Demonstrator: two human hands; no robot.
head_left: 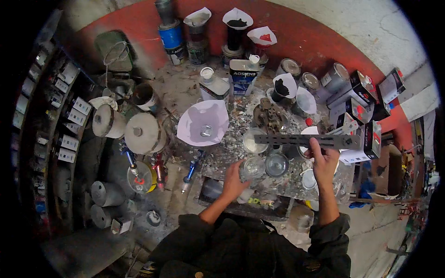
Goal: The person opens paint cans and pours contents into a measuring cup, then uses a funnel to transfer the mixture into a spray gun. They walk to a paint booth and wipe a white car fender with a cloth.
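Observation:
My right hand [323,162] is closed on one end of a long dark flat slotted strip [287,141], held level above the workbench. The strip reaches left over a round container of pale contents [253,134]. My left hand [233,183] has its fingers around the left side of a clear cup [254,168] standing on the bench; its far fingers are partly hidden. Just right of that cup stands a second clear cup [276,165]. Near my right wrist lies a white round lid or shallow dish [308,179].
The paint-spattered workbench [232,160] carries a paper cone strainer [204,121], solvent cans [243,77] and paint tins [171,39]. Spray guns [191,169] hang at its left front edge. Dusty lidded pots [144,133] stand left. Boxy cans [366,141] crowd the right.

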